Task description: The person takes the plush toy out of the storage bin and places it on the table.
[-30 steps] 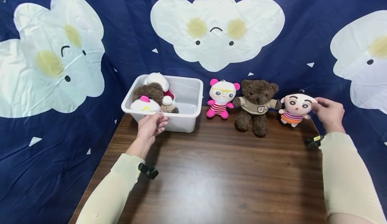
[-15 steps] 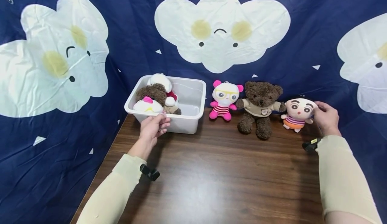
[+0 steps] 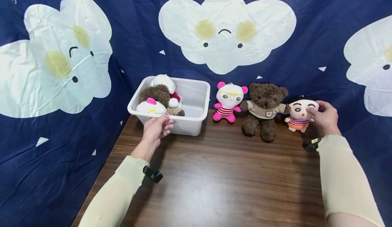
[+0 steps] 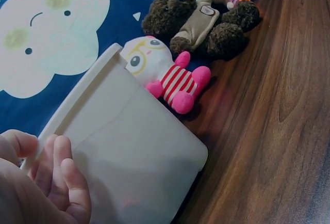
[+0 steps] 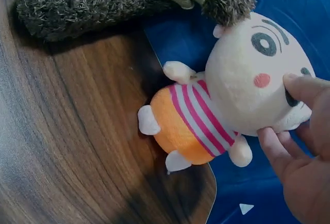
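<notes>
My left hand (image 3: 154, 130) pinches the front rim of a light grey plastic tub (image 3: 188, 126), thumb on top and fingers below the lip in the left wrist view. At the tub's left end lie a white plush with a pink tuft (image 3: 150, 107), a brown bear (image 3: 155, 95) and a white plush with red (image 3: 162, 81). At the far right my right hand (image 3: 327, 118) holds a boy doll (image 5: 193, 123) by the side of its head, the thumb over one eye. The doll wears a striped top and orange shorts, and its feet point down at the table's back edge.
Between tub and doll sit a pink-and-white panda plush (image 3: 226, 102) and a larger brown teddy bear (image 3: 263, 108), whose paw meets the doll's head. A blue cloud-print curtain (image 3: 134, 22) hangs behind the brown wooden table (image 3: 226, 172).
My right hand has shifted left and its thumb now lies across the doll's face. The doll stands slightly closer to the teddy bear. My left hand keeps its place on the tub rim.
</notes>
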### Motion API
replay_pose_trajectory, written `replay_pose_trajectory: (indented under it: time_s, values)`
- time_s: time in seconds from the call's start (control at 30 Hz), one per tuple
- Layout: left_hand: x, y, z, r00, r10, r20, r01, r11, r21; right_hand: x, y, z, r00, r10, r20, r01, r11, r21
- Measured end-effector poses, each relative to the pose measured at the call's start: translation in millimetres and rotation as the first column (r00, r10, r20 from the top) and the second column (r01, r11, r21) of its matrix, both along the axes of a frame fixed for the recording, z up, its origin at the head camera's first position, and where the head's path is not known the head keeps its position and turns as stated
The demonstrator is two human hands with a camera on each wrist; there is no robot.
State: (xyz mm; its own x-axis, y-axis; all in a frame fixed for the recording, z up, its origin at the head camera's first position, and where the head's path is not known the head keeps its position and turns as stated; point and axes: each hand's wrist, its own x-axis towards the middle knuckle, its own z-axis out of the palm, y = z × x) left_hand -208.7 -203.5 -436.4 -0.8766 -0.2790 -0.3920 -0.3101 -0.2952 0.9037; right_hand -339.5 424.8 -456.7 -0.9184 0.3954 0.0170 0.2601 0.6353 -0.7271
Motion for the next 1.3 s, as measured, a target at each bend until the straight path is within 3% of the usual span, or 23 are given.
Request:
replay_pose_trajectory:
  time_s: [0.27,0.63,0.8,1.03,1.3]
  values:
    - [2.0,4.1,-3.2,1.0,-0.005,0.011,0.005,1.0,0.008,7.7,-1,6.6,0.999,-0.03,0.044,0.027,0.998,0.058]
    - [4.9,-0.7,-1.5,1.0,-0.004,0.021,0.003,0.998,0.069,15.4,-10,31.7,0.983,0.096,0.16,-0.121,0.98,0.156]
    - [5.2,-3.3,0.2,1.0,-0.017,0.023,0.014,0.993,0.118,12.9,-21,50.0,0.98,0.136,0.147,-0.16,0.973,0.166]
    - [5.8,-7.9,-2.5,1.0,0.011,0.004,-0.012,0.99,0.139,5.3,-60,78.6,0.959,0.268,0.089,-0.282,0.933,0.222]
    - [6.8,-7.7,-6.6,0.998,0.041,-0.049,-0.034,0.991,0.129,0.6,-137,107.8,0.895,0.445,0.015,-0.437,0.872,0.22]
